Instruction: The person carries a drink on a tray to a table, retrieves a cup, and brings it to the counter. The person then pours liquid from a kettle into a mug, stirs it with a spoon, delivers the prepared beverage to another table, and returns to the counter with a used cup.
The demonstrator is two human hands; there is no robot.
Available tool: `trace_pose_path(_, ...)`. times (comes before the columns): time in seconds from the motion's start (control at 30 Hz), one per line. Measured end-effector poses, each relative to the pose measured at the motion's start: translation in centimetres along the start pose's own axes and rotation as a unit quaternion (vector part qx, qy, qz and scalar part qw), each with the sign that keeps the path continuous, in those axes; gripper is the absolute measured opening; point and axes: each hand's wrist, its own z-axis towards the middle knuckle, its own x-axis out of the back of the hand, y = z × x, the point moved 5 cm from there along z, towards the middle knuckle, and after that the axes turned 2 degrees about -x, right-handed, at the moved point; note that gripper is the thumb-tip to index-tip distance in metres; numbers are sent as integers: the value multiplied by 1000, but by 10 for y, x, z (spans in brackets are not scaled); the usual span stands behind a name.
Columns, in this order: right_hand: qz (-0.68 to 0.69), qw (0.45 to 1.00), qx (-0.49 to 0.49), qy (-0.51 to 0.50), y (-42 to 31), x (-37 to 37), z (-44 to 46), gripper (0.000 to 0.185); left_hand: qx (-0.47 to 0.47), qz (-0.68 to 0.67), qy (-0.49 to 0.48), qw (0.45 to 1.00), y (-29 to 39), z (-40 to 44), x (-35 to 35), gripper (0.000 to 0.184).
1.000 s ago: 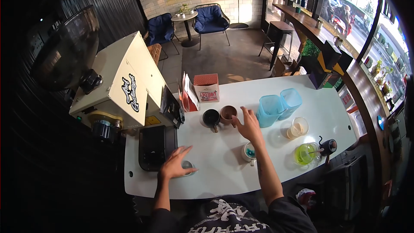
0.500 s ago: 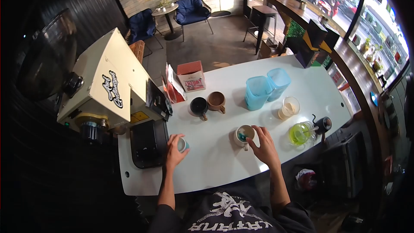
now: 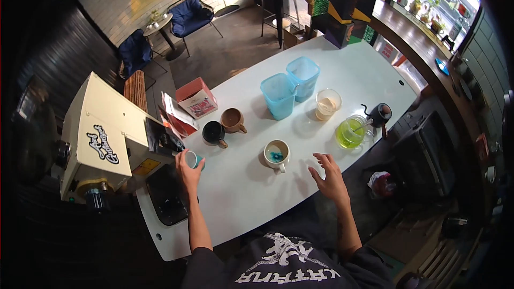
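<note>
My left hand (image 3: 187, 172) is closed around a small pale teal cup (image 3: 199, 162), beside the machine's black tray at the table's left. The fingers hide part of that cup. My right hand (image 3: 330, 180) hovers over the table's front right with fingers apart and nothing in them. Left of it stands a cream mug (image 3: 282, 166), its handle towards me and something blue-green at its bottom. A black mug (image 3: 213, 134) and a brown mug (image 3: 232, 120) stand side by side, just beyond the teal cup.
A cream grinder-like machine (image 3: 99, 134) stands at left, near a red-and-white box (image 3: 197, 98). Two blue containers (image 3: 278, 99) are behind the cream mug. To the right are a glass with beige contents (image 3: 327, 108), a green-filled glass vessel (image 3: 350, 134) and a black gooseneck kettle (image 3: 380, 114).
My right hand has moved off the cream mug to the right. My left hand and the teal cup are farther forward, nearer the black mug. The view has turned.
</note>
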Motion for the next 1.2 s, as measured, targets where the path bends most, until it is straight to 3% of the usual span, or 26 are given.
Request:
trace_pose_path(0.13,42,998,-24,32,10,16,-9,39,-11,20,25,999,23,-4,10,66)
trace_pose_path(0.2,56,997,-32,53,17,27,-12,36,-74,26,115,990,57,-10,21,64)
trace_pose_path(0.27,66,991,-21,112,24,44,-14,31,-99,-4,115,988,92,-21,13,58)
trace_pose_path(0.33,75,978,-38,190,35,61,-17,21,-56,-183,16,981,112,-38,-14,60)
trace_pose_path(0.4,51,965,-64,250,47,80,-20,15,-4,-355,-101,929,146,-54,-48,74)
trace_pose_path(0.43,46,963,-69,258,56,86,-21,15,-7,-360,-109,926,157,-58,-59,74)
trace_pose_path(0.5,57,933,-85,344,78,105,-27,12,-19,-326,-215,920,176,-64,-91,89)
trace_pose_path(0.6,6,906,-116,407,100,138,-22,12,-53,-273,-239,930,200,-65,-116,95)
trace_pose_path(0.73,-99,910,-129,382,143,161,13,35,-32,-246,-189,950,201,-68,-143,99)
trace_pose_path(0.77,-155,913,-103,364,160,163,24,57,-34,-254,-180,950,202,-67,-147,99)
trace_pose_path(0.8,-156,910,-103,370,161,168,31,57,-39,-256,-179,949,209,-65,-149,99)
trace_pose_path(0.9,-122,941,-193,250,177,163,54,79,-54,-249,-173,951,224,-60,-153,91)
trace_pose_path(1.07,-135,946,-137,263,198,153,79,83,-68,-276,-190,940,240,-55,-168,83)
trace_pose_path(1.2,-133,933,-149,298,188,160,80,87,-69,-289,-231,927,248,-61,-176,83)
